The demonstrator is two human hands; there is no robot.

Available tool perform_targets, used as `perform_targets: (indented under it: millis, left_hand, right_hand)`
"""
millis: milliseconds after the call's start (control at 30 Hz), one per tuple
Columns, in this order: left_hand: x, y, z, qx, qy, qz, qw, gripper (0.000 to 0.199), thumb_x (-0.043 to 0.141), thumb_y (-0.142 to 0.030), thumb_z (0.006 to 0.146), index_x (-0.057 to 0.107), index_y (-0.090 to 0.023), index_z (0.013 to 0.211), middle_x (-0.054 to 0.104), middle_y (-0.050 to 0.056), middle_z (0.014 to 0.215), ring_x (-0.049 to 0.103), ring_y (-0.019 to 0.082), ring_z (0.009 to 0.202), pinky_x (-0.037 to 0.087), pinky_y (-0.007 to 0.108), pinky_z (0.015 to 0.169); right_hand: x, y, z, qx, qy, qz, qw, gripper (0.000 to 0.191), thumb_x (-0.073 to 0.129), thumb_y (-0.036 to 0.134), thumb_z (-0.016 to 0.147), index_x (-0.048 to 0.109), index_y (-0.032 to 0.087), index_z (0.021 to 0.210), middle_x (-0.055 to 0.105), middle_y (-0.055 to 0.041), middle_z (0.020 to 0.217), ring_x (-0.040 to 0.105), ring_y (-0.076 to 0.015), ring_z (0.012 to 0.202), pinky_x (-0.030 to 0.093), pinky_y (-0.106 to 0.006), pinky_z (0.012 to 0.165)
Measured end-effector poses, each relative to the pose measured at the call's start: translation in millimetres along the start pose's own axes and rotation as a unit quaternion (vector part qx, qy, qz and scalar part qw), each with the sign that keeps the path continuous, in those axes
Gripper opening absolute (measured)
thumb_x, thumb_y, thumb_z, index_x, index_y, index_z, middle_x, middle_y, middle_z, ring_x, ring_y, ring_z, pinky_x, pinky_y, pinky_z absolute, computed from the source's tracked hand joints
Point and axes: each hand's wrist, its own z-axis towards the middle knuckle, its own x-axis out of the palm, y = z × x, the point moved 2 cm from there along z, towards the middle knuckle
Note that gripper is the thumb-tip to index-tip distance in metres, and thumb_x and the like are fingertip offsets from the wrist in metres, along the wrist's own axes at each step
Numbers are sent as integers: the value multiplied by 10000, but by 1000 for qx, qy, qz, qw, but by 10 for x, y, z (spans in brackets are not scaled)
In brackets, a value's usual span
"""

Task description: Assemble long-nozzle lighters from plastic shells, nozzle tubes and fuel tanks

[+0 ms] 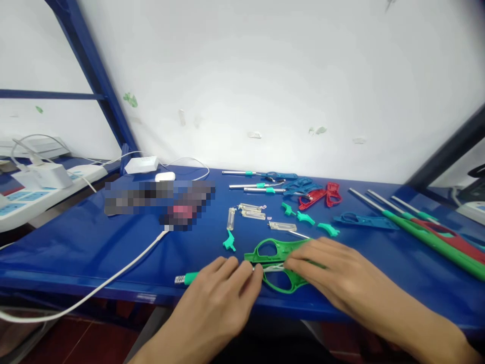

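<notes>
My left hand (223, 293) is closed round a metal rod with a teal collar (190, 278), whose tip points left near the table's front edge. White wires (275, 268) run from beside its fingertips toward my right hand (322, 263), whose fingers are pressed together at the wires over the green plastic shells. One green shell (278, 248) with an oval opening lies behind the wires, and another green shell (282, 288) lies in front of them. What exactly the right fingertips pinch is hidden.
Clear plastic parts (253, 214) and small teal pieces (305, 218) lie behind my hands on the blue table (132, 242). Red shells (332, 195) and blue shells (299, 187) are farther back. Green and red rod handles (435, 242) lie right; a white cable (113, 275) crosses left.
</notes>
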Motion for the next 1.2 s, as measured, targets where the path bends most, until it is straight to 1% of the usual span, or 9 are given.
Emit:
perform_targets:
  millis: [133,233,300,400,533,667,767,933,1200]
  left_hand:
    - [-14,-35,1,17,2,27,999,361,385,-21,1008,685,-74,1202,752,73,981,714,228,796,603,369,736]
    - [-6,-53,4,9,-15,37,999,359,378,-27,1023,712,-90,1138,760,50,978,718,212,795,588,348,716]
    - [-2,-64,6,10,-29,41,999,364,367,-34,1040,713,-84,1138,761,48,988,715,207,791,579,343,696]
    - [3,-78,4,22,-29,48,998,386,339,-22,1047,707,-59,1156,758,68,1007,710,210,796,574,348,693]
    - [12,-81,2,28,-25,54,998,413,307,-12,1052,698,-43,1180,759,87,1030,715,217,841,577,355,745]
    - [27,-71,3,37,-29,67,997,383,337,-7,1051,684,-37,1209,761,99,1052,723,231,896,575,366,785]
    - [24,-61,0,39,-35,69,996,371,349,-9,1053,674,-40,1229,764,101,1051,731,237,917,578,371,803]
    - [-9,-52,14,37,-42,64,996,391,321,-1,1054,684,-33,1196,779,104,998,757,233,871,603,368,781]
    - [-10,-43,16,42,-34,59,997,390,323,9,1044,676,-30,1205,794,124,1035,776,258,915,618,393,796]
  right_hand:
    - [25,-5,-122,4,-21,-5,1000,457,424,-4,972,677,261,1246,785,-13,1150,744,-178,1019,569,-317,943]
    - [38,-16,-224,13,3,-3,1000,596,428,-19,916,630,288,1385,762,-15,1263,739,-175,1102,586,-294,971]
    - [58,-14,-273,42,23,23,999,638,441,-3,922,593,319,1451,732,-20,1325,726,-167,1149,592,-270,971]
    - [91,14,-292,104,13,70,992,547,467,66,991,619,361,1425,723,-19,1314,732,-163,1132,609,-256,935]
    - [111,57,-293,143,-62,111,981,338,532,183,1044,703,360,1276,768,11,1195,752,-161,1068,611,-255,938]
    - [128,62,-389,170,-96,104,975,304,577,193,1037,695,352,1268,766,34,1226,731,-144,1131,566,-250,1032]
    - [136,52,-454,195,-118,105,968,267,603,206,1031,707,342,1234,778,41,1178,741,-126,1090,563,-225,1023]
    - [136,47,-458,195,-123,128,965,258,626,175,1014,736,328,1191,788,36,1110,750,-124,1030,586,-215,953]
    - [94,57,-467,179,-129,164,961,304,604,88,994,764,294,1150,780,7,1057,746,-130,973,602,-215,844]
